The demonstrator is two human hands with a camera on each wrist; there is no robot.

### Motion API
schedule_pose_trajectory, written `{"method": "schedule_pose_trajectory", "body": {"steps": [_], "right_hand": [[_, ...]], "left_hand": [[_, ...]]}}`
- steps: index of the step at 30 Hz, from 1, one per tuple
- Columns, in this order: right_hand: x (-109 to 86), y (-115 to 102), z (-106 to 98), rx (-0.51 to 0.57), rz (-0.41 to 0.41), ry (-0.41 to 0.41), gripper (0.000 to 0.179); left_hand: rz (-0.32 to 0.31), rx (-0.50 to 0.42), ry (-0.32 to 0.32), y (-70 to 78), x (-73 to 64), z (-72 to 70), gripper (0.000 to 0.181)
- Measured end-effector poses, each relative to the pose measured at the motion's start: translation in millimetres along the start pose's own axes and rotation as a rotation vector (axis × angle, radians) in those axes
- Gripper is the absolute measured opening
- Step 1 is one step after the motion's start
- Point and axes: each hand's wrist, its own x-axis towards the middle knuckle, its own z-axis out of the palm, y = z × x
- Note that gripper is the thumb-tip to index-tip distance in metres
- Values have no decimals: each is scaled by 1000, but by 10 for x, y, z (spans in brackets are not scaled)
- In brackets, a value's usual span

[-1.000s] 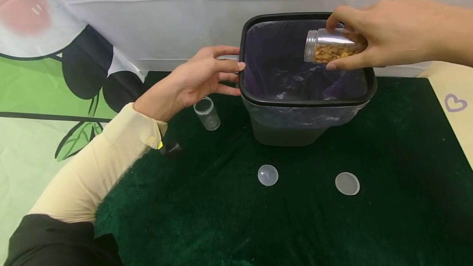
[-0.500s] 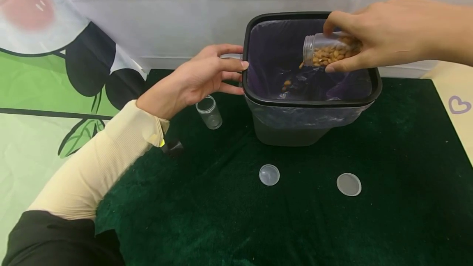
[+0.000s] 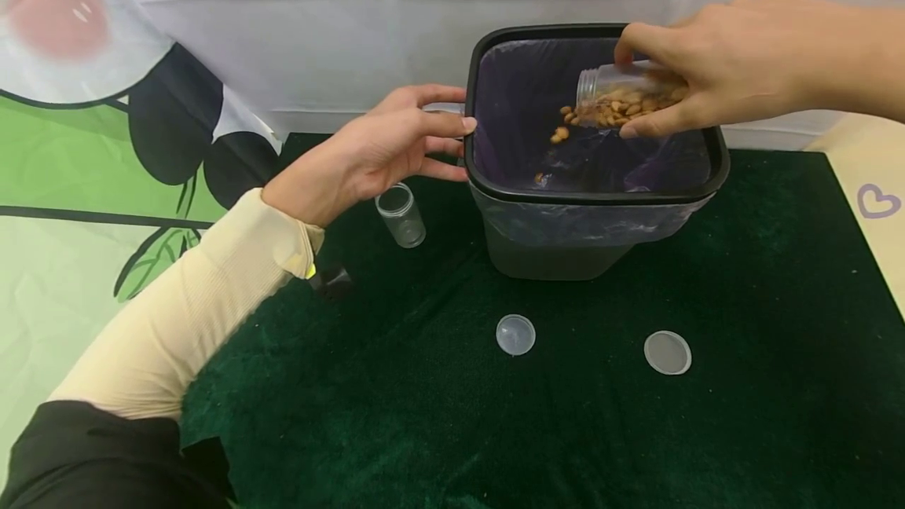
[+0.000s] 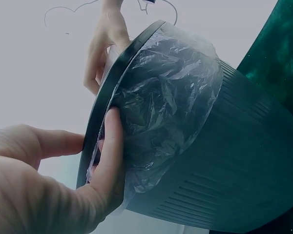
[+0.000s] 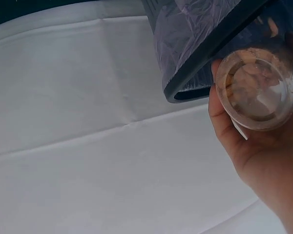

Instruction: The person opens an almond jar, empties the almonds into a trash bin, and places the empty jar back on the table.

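My right hand (image 3: 735, 69) grips a clear plastic jar (image 3: 601, 81) of almonds, tilted mouth-down over the trash can (image 3: 594, 199). Almonds (image 3: 561, 134) tumble out of its mouth into the can, which is lined with a thin plastic bag (image 3: 523, 112). In the right wrist view the round bottom of the jar (image 5: 256, 90) faces the camera, with almonds visible through it. On the can's left side, my left hand (image 3: 396, 140) pinches the black rim, thumb against the rim and fingers on the outside. The left wrist view shows those fingers over the bag's folded edge (image 4: 171, 97).
An open clear jar (image 3: 401, 217) stands on the dark green cloth (image 3: 424, 407), left of the can. Two round lids, one clear (image 3: 515, 335) and one greyish (image 3: 668, 353), lie in front. A small black object (image 3: 332, 281) sits near the left sleeve. White fabric (image 3: 318, 30) hangs behind.
The jar in my right hand has tipped further down and shifted slightly left. Almonds, earlier all inside it, now fall into the can. My left hand has kept its hold on the rim.
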Motion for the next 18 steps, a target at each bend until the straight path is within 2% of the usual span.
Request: {"method": "schedule_pose_trajectory", "body": {"steps": [18], "right_hand": [[18,27,-19,-26,9,-12,82]], "left_hand": [[11,-2,3,21,16,11,63]]}}
